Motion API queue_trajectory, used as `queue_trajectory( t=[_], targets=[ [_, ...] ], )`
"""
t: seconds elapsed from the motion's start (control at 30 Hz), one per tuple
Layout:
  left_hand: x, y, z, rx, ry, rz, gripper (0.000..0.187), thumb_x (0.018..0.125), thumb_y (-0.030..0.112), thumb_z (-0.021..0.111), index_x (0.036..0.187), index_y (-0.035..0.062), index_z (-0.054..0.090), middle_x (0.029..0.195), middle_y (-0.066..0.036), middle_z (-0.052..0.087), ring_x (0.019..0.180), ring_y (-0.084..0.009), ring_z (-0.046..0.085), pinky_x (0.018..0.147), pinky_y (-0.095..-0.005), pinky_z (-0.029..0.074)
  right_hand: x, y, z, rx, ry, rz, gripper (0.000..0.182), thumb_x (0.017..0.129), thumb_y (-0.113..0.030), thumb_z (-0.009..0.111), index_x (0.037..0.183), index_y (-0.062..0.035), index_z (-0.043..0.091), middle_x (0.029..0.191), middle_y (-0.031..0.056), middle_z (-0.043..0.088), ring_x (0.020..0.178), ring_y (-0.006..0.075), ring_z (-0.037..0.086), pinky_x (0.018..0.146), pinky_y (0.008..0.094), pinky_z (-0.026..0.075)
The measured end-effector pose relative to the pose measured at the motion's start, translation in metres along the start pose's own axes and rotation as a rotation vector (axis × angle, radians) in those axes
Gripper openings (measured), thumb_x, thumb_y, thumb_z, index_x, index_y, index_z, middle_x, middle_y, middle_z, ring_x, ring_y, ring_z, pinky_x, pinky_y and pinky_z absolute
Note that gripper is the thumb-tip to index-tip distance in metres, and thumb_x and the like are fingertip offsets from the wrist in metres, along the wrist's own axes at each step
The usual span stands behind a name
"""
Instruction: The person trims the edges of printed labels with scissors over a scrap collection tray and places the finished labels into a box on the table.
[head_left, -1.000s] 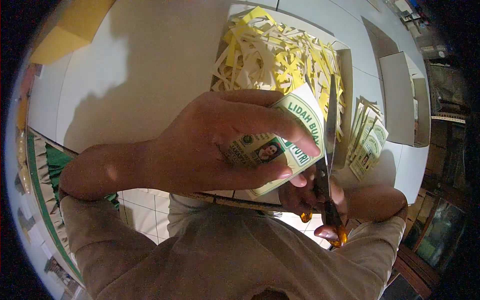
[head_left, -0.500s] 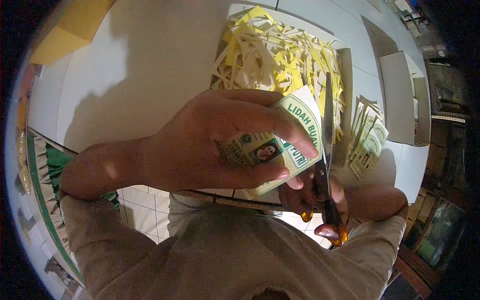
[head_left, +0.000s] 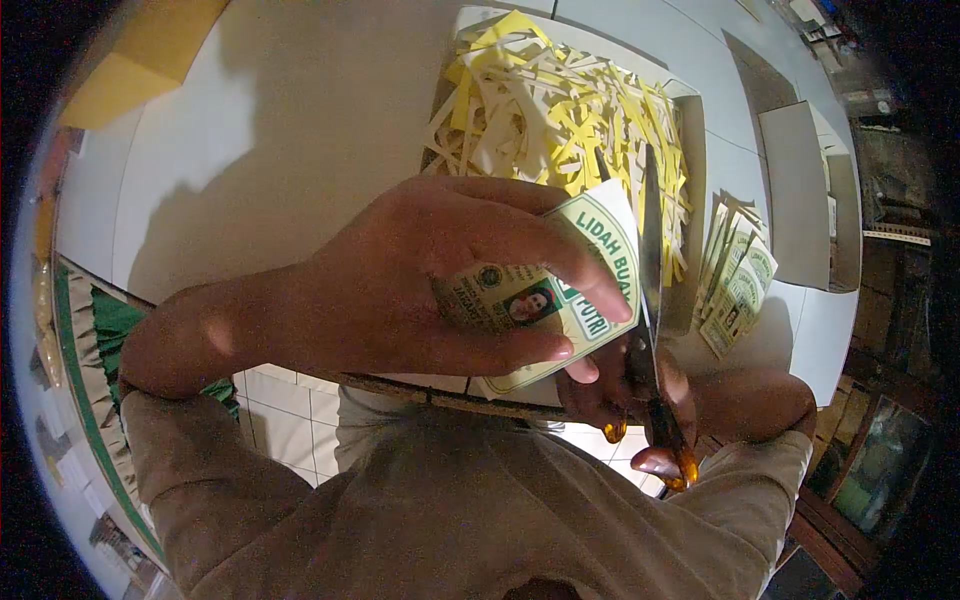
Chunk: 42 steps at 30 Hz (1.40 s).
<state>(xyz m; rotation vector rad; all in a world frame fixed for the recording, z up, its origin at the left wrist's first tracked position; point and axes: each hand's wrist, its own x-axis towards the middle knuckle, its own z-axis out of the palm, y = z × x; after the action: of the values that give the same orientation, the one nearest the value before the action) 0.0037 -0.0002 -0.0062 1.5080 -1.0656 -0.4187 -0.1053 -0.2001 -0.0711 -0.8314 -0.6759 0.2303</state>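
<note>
A printed paper label (head_left: 590,335), green and cream with a small portrait, is pinched between the thumb and fingers of my left hand (head_left: 420,270). My right hand (head_left: 610,385) grips a pair of scissors (head_left: 652,240) by amber-coloured handles, with fingers through the loops. The scissor blades point away from me and stand apart along the label's right edge. Part of the lower blade is hidden behind the label. Beyond both hands lies a shallow box (head_left: 692,130) heaped with yellow and white paper strips (head_left: 590,110).
Several similar labels (head_left: 740,285) lie in a fanned stack right of the box. Farther right stands an open white carton (head_left: 800,190). A yellow box (head_left: 140,60) sits at the upper left of the white tabletop (head_left: 310,120). The table's edge runs just before my body.
The label and scissors have shifted very slightly to the left. Both hands keep the same grip.
</note>
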Motion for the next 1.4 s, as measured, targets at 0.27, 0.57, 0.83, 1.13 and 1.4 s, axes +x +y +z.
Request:
queue_trajectory(
  t=[0.27,0.57,0.83,1.13,1.4],
  targets=[
    [-0.001,0.0,0.001,-0.032,-0.007,-0.03,0.022,0.075,0.019,0.066,0.091,0.0054,0.063,0.089,-0.011,0.063,0.085,-0.0243,0.059,0.077,-0.0335,0.045,0.014,-0.006,-0.009,-0.12,-0.106,0.024,0.03,0.062,-0.017,0.06,0.083,-0.0092,0.04,0.067,0.0007,0.036,0.056,0.0166,0.038,0.051,0.0294,0.031],
    [-0.001,-0.003,0.0,0.014,-0.017,-0.019,0.02,0.076,0.022,0.064,0.091,0.0088,0.063,0.086,-0.007,0.064,0.084,-0.0239,0.06,0.078,-0.0348,0.044,0.009,-0.01,-0.019,-0.246,-0.234,0.158,0.031,0.061,-0.018,0.06,0.079,-0.0058,0.039,0.067,0.0015,0.036,0.057,0.0162,0.036,0.051,0.0287,0.028],
    [0.0,0.0,-0.002,0.032,-0.035,-0.035,0.021,0.075,0.024,0.064,0.091,0.0098,0.063,0.084,-0.007,0.065,0.08,-0.0224,0.06,0.075,-0.0337,0.044,0.008,-0.008,-0.011,-0.159,-0.133,0.103,0.031,0.062,-0.016,0.06,0.082,-0.0051,0.039,0.07,0.0027,0.037,0.059,0.0176,0.037,0.053,0.0297,0.029],
    [-0.001,-0.001,-0.001,-0.035,-0.023,-0.058,0.019,0.074,0.022,0.066,0.088,0.0096,0.065,0.082,-0.007,0.064,0.08,-0.0224,0.061,0.073,-0.033,0.045,0.009,0.0,-0.013,-0.137,-0.159,-0.041,0.032,0.063,-0.015,0.06,0.084,-0.0044,0.039,0.072,0.0042,0.037,0.061,0.0188,0.038,0.055,0.0308,0.03],
    [0.0,0.0,-0.003,-0.02,-0.066,-0.072,0.016,0.073,0.019,0.067,0.085,0.008,0.066,0.082,-0.006,0.064,0.08,-0.0229,0.061,0.075,-0.0321,0.045,0.017,-0.019,-0.015,-0.173,-0.224,0.202,0.034,0.063,-0.018,0.062,0.082,-0.003,0.038,0.075,0.0066,0.039,0.065,0.0205,0.039,0.058,0.0322,0.032]
  ],
)
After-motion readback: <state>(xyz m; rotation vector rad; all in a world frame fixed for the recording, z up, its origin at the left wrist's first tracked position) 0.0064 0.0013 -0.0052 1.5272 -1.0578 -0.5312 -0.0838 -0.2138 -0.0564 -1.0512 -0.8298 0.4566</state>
